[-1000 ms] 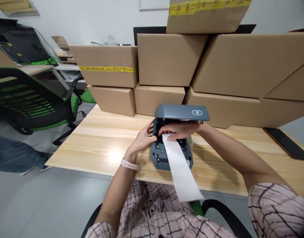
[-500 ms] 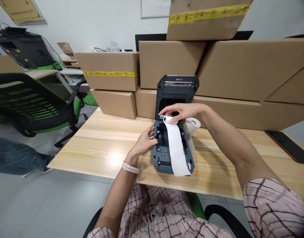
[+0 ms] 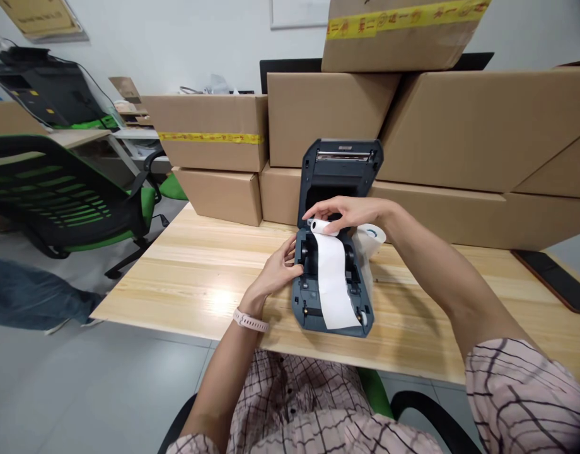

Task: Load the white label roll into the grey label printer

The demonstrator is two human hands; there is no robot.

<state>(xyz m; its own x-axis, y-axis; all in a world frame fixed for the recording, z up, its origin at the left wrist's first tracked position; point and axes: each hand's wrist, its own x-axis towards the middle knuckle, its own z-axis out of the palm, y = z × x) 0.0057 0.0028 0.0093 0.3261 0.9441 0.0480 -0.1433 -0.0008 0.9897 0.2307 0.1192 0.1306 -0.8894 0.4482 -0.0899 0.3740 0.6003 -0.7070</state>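
Note:
A dark grey label printer (image 3: 310, 302) stands on the wooden table with its lid raised. My right hand (image 3: 351, 213) is closed on a small white paper roll (image 3: 324, 227) near the hinge, above the printer's bay. From that roll a blank paper strip (image 3: 335, 280) runs down over the inside toward the front edge. My left hand (image 3: 280, 268) grips the printer's left side, thumb over the rim and fingers along the outer wall. Just right of the printer lies a larger white roll (image 3: 371, 234), partly hidden by my right hand and wrist.
Cardboard boxes (image 3: 325, 116) are stacked along the back of the table. A black phone-like slab (image 3: 555, 277) lies at the right. To the left stand an office chair (image 3: 58, 195) and a large black machine (image 3: 44, 88); a person's jeans-clad leg (image 3: 34, 296) shows below.
The paper strip's free end has drawn back from the printer's front edge and shifted slightly left. Both hands keep their places on the printer and roll. The view has shifted slightly.

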